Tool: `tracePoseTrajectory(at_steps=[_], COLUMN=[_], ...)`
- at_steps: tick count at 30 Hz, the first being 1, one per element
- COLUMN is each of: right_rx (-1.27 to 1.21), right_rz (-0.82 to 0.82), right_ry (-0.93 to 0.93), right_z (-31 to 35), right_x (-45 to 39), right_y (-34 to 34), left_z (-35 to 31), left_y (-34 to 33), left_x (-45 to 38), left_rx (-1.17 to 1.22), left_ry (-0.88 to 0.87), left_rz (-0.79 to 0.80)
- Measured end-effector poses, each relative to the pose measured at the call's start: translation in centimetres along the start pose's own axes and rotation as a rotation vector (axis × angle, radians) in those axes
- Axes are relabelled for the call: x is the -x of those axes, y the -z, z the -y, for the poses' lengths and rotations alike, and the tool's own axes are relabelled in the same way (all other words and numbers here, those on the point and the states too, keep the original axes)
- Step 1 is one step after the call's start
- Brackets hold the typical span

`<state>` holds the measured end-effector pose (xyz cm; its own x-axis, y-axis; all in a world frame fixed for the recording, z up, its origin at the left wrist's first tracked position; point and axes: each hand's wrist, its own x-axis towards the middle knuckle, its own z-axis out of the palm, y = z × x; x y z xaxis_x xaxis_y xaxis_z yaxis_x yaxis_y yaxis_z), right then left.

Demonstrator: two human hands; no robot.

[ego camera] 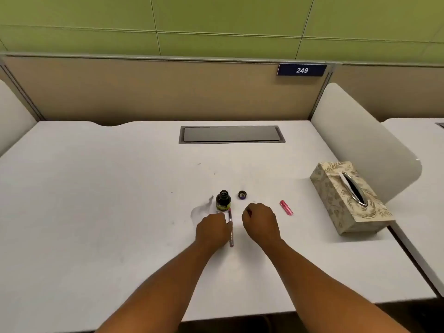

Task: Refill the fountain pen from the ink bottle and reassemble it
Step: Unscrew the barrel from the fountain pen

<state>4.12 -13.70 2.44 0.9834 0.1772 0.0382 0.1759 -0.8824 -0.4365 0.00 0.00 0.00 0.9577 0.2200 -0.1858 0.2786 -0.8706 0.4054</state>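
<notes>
A small dark ink bottle (223,200) stands open on the white desk (96,212), and its dark cap (242,194) lies just to its right. My left hand (212,230) grips a thin pen section with its converter (231,227), which points toward the bottle. To the right of it, my right hand (260,222) is closed in a fist, and something small and reddish shows at its fingertips. I cannot tell what that is. A pink pen cap or barrel (286,207) lies on the desk further right.
A patterned tissue box (348,195) sits at the right of the desk. A grey cable hatch (230,134) is set into the desk at the back. A crumpled clear or white wrapper (201,209) lies left of the bottle. Partition panels close off the back and sides.
</notes>
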Motion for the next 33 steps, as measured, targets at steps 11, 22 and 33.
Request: tracePoseTrajectory(at_steps=[11, 22, 33], right_rx=[-0.205, -0.978, -1.038], right_rz=[0.09, 0.409, 0.599], right_ry=[-0.11, -0.436, -0.387], right_z=[-2.1, -3.0, -3.7], right_x=[-2.3, -3.8, -2.8], right_y=[0.2, 3.0, 3.7], left_z=[-1.9, -4.0, -6.1], left_y=[0.0, -0.6, 0.2], left_x=[0.0, -0.7, -1.1], left_rx=[0.149, 0.61, 1.064], left_ry=[0.108, 0.115, 0.234], left_rz=[0.055, -0.133, -0.098])
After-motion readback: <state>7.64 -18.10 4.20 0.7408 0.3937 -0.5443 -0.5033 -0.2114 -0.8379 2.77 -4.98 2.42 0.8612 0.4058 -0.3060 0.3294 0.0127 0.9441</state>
